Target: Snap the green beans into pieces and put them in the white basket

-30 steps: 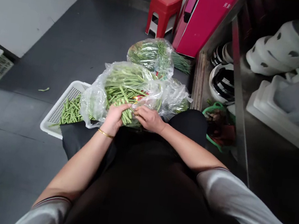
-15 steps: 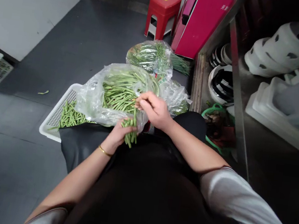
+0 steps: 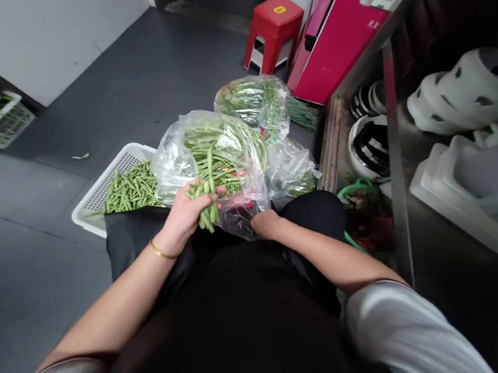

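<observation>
— Where are the beans?
— At frame centre. Our left hand (image 3: 186, 213) has its fingers clamped round a bunch of green beans (image 3: 204, 196), just at the mouth of the clear bag (image 3: 173, 160).
— And our right hand (image 3: 266, 223)?
— Just right of it, against the bag's lower edge. Its fingers tuck under the crumpled plastic, so we cannot tell whether they grip.
— The white basket (image 3: 101, 189)?
— Centre left, partly hidden behind the bag and our lap.

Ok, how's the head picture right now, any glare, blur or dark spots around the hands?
Head view: glare on the plastic bag veils what's inside; the right hand is shadowed under it, grip unclear; the left hand and its bean bundle are sharp; the right sleeve is smeared.
</observation>
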`<state>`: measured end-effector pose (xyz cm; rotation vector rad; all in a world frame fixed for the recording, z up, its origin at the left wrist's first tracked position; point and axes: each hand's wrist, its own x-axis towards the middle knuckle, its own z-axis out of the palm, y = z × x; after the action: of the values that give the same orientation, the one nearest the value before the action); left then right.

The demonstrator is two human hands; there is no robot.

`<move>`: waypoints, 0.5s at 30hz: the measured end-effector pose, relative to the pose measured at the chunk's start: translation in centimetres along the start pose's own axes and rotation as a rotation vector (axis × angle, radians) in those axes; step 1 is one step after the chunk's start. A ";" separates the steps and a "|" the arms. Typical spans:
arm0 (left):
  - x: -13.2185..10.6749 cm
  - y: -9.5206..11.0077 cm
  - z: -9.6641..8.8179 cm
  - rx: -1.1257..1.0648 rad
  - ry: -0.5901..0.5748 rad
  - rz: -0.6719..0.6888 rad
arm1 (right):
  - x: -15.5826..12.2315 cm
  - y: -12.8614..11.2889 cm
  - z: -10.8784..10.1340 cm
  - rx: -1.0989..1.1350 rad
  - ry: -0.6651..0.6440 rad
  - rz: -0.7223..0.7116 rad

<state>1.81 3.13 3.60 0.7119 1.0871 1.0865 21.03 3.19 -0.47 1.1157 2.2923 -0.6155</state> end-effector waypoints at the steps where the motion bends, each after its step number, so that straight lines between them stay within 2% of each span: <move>1: 1.1 -0.3 -0.2 0.024 0.064 -0.017 | 0.2 -0.3 -0.9 -0.002 0.055 0.006; 4: 3.1 -2.6 -2.1 0.139 0.190 -0.167 | 1.5 -0.3 -3.6 0.050 0.319 -0.040; 6: 3.1 -4.3 -3.8 0.176 0.251 -0.254 | 2.4 0.4 -4.5 0.094 0.380 -0.021; 9: 2.0 -5.7 -5.7 0.170 0.296 -0.295 | 3.2 2.3 -4.1 0.112 0.252 0.239; 11: 1.4 -5.9 -6.2 0.173 0.313 -0.302 | 3.4 3.7 -3.1 0.101 0.178 0.363; 15: 1.3 -5.9 -6.2 0.202 0.296 -0.299 | 3.4 4.7 -2.2 0.058 0.098 0.278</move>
<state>-1.95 2.10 -4.13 0.5326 1.5210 0.8467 22.50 9.16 -1.71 1.4894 2.1557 -0.5302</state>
